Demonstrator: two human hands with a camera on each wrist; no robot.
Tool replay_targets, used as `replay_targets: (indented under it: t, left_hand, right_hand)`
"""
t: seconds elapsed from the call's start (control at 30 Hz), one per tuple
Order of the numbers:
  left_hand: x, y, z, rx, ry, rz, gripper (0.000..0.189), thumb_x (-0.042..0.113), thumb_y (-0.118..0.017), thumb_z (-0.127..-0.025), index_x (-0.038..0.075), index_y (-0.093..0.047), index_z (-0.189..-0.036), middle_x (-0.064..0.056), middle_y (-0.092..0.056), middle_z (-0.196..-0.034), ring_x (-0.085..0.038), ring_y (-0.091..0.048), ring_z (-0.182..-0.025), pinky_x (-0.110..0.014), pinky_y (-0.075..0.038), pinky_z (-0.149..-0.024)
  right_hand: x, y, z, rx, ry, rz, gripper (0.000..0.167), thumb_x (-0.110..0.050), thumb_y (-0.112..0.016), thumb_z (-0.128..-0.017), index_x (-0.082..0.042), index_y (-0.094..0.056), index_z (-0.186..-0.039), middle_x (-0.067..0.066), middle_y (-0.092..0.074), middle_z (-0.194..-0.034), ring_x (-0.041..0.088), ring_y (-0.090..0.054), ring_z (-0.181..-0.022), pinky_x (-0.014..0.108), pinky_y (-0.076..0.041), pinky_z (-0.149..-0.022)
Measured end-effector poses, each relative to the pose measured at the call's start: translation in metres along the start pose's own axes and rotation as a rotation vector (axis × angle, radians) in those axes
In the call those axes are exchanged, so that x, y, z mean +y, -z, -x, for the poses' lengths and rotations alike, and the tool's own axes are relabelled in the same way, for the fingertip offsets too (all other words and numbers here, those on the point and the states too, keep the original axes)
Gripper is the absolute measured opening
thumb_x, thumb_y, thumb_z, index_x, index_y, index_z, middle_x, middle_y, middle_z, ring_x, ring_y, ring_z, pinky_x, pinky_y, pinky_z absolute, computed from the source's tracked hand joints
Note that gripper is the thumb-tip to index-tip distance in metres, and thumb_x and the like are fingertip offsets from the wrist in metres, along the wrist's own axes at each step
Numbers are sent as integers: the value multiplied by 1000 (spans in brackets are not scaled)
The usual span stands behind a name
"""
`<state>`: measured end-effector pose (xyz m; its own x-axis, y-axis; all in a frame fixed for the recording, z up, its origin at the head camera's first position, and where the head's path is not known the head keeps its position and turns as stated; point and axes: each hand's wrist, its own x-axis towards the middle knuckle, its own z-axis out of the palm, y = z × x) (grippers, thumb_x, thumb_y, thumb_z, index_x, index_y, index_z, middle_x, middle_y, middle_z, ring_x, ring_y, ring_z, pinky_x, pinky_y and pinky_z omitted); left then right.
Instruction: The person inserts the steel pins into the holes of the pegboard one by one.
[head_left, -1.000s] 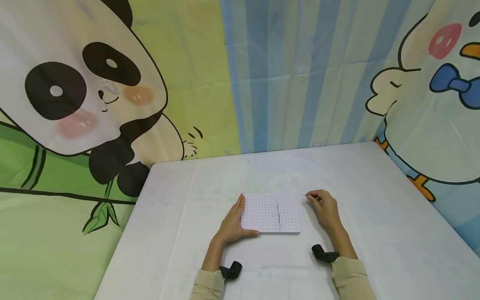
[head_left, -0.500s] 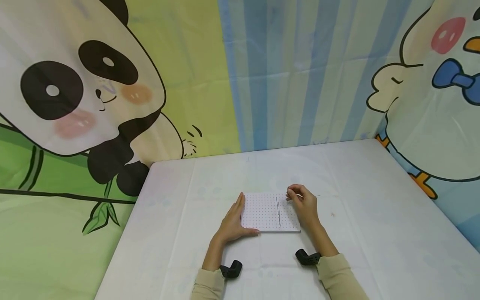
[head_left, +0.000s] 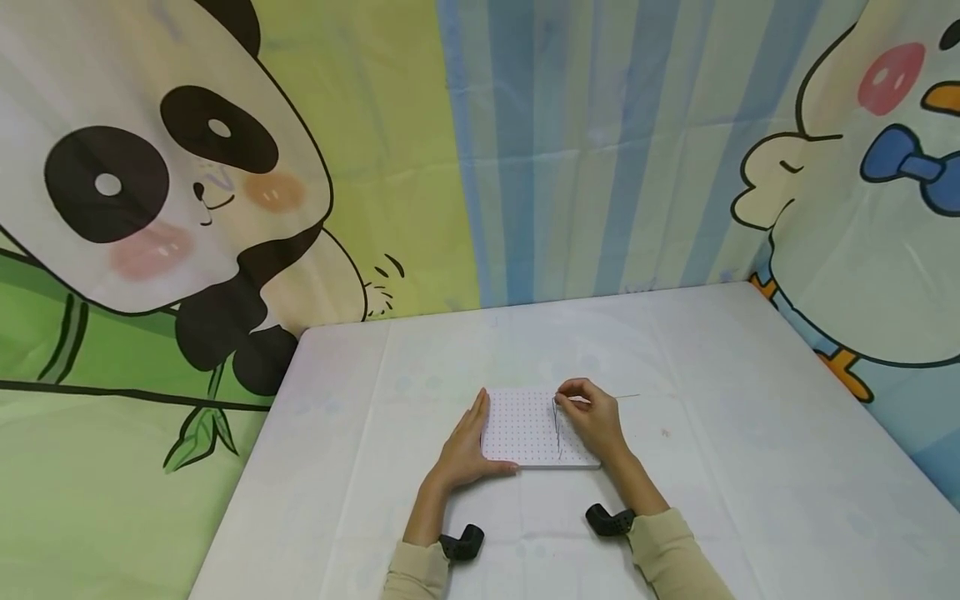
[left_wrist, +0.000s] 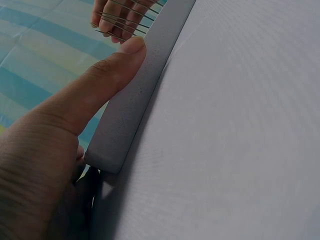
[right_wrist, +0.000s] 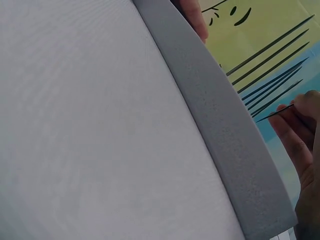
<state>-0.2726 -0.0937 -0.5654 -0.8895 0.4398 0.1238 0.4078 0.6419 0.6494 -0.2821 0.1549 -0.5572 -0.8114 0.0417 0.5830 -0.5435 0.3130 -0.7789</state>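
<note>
A white board point(head_left: 517, 425) with a grid of small dots lies flat on the table. My left hand point(head_left: 463, 450) rests against its left side with straight fingers, the thumb along the front edge. Several thin dark needles point(right_wrist: 270, 46) stand up from the board in a row. Over the far right part of the board, my right hand point(head_left: 596, 421) pinches a needle point(right_wrist: 275, 113) between thumb and fingertips. In the right wrist view that needle slants, its tip close to the board's edge line beside the standing ones; the board's side hides the top surface.
The table point(head_left: 375, 500) has a white cloth. Right of my right hand lies another thin needle-like piece point(head_left: 628, 396). A small brownish mark point(head_left: 665, 432) shows on the cloth. Printed curtains point(head_left: 570, 150) hang behind the table.
My right hand has moved left from the table beside the board to above its far right part, bringing the needle to the row. My left hand stays in place.
</note>
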Motion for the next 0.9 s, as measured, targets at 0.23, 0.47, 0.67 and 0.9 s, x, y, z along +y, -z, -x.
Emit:
replay_targets:
  t: [0.23, 0.47, 0.67, 0.9]
  left_hand:
    - [0, 0, 1, -4, 1, 0, 132, 66, -76, -54, 7, -6, -149, -4, -4, -155, -26, -11, -139, -48, -18, -108]
    - [-1, 0, 0, -2, 4, -3, 132, 67, -76, -53, 8, -6, -149, -3, -4, -155, -27, -12, -139, -48, -19, -108]
    - [-3, -2, 0, -3, 1, -3, 132, 68, -75, -54, 8, -6, -149, -2, -4, -155, -27, -11, -139, -48, -19, -108]
    - [-3, -1, 0, -4, 4, -2, 132, 69, -74, -53, 9, -5, -149, -1, -3, -155, -25, -10, -139, -47, -19, -108]
  right_hand:
    - [-1, -1, 1, -41, 26, 45, 11, -1, -68, -81, -2, -63, -91, 9, -65, -89, 20, -65, -84, 19, -52, -70]
    - [2, -2, 1, -44, 53, 74, 13, 2, -68, -80, -1, -63, -92, 10, -66, -89, 25, -65, -84, 22, -53, -69]
    - [9, -3, 1, -60, 85, 98, 15, 6, -69, -77, 0, -64, -90, 10, -66, -86, 27, -66, -80, 28, -54, -66]
    - [8, -2, 1, -91, 88, 155, 16, 3, -69, -79, -7, -63, -90, 2, -67, -86, 18, -66, -82, 21, -53, -67]
